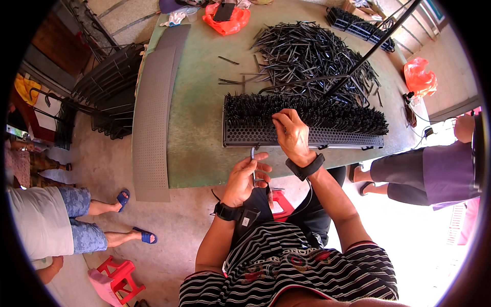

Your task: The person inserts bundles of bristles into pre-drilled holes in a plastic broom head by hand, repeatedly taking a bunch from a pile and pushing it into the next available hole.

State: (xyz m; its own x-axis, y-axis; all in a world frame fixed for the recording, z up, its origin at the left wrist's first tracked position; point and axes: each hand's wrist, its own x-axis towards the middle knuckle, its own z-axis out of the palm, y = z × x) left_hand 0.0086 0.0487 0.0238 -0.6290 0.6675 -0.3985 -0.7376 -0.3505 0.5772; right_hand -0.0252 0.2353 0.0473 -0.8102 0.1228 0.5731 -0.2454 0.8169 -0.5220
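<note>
Black bristled block (337,118) | right hand (292,132) over it, fingertips together | left hand (246,178) lower, curled round grey piece (252,153)

1 long black panel (348,139), pierced with rows of small holes, lies lengthwise left to right by the near edge of the green table (199,153); dense black strips (245,110) bristle up from its far part, the near band bare; 1 slim grey piece (253,169) sits in the left hand (240,180)
</note>
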